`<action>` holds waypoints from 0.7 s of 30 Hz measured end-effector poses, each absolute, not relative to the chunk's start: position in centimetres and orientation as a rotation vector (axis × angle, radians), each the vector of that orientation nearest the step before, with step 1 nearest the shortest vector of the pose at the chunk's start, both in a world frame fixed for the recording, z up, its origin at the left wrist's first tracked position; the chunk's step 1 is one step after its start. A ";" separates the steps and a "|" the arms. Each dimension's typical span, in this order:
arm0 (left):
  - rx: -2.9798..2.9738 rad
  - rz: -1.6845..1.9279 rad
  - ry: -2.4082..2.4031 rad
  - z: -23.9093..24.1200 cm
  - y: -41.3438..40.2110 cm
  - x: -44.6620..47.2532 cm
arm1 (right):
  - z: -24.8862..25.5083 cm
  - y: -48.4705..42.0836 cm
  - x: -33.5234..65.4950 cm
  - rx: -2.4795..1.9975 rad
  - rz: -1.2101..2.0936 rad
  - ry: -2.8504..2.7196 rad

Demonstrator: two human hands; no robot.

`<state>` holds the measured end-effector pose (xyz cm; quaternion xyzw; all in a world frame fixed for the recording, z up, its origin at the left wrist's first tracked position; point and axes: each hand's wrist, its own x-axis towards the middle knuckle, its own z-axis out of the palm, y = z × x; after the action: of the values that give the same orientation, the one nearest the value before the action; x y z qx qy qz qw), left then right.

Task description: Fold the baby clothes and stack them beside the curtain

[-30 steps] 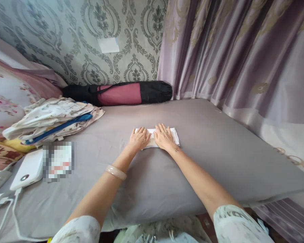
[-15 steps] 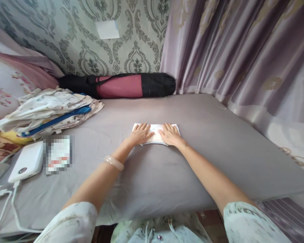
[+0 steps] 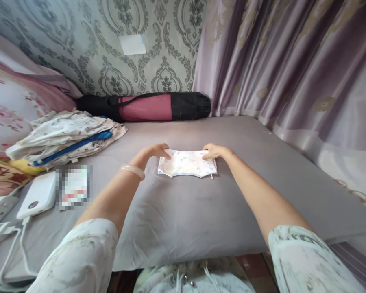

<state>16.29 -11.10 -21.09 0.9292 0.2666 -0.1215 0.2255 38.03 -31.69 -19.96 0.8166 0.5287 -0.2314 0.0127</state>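
A small folded garment (image 3: 186, 164) with a faint print on white cloth lies on the grey sheet in front of me. Its near edge curves inward, and a thin tie hangs off the near right corner. My left hand (image 3: 160, 151) grips the far left corner, thumb on top and fingers beneath or behind the cloth. At the far right corner my right hand (image 3: 212, 151) pinches the cloth the same way. The fingertips of both hands are partly hidden. A pale bangle (image 3: 133, 171) circles my left wrist.
A heap of clothes (image 3: 70, 136) lies at left, near a white power bank (image 3: 38, 193) with cables, a power strip (image 3: 1, 209) and a blurred-out packet (image 3: 75, 185). Along the wall rests a black and pink rolled bag (image 3: 146, 106). Purple curtains (image 3: 262, 61) hang at right.
Both hands lay flat on the folded cloth before; now they have moved to its far corners and grip them. More of the printed surface shows. The view has shifted slightly.
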 end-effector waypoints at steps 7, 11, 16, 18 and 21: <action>2.246 -0.121 0.547 -16.6 -11.7 13.2 | -17.5 -33.8 39.1 2.678 -0.954 1.893; 2.220 0.151 0.434 -14.4 -12.0 12.8 | -15.2 -34.9 39.0 2.775 -0.783 2.097; 2.546 0.816 0.440 -16.3 -13.6 12.2 | -16.6 -36.5 37.7 2.742 0.134 2.346; 2.700 0.892 0.334 -18.7 -14.6 11.1 | -18.7 -37.7 36.8 2.573 0.466 2.432; 2.845 0.776 0.131 -22.7 -16.1 9.0 | -22.1 -39.7 35.6 2.315 0.587 2.559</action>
<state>9.04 -16.11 -22.72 0.9595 0.0443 0.2617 0.0948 35.59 -39.74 -22.11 0.6508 0.7193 0.1651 -0.1782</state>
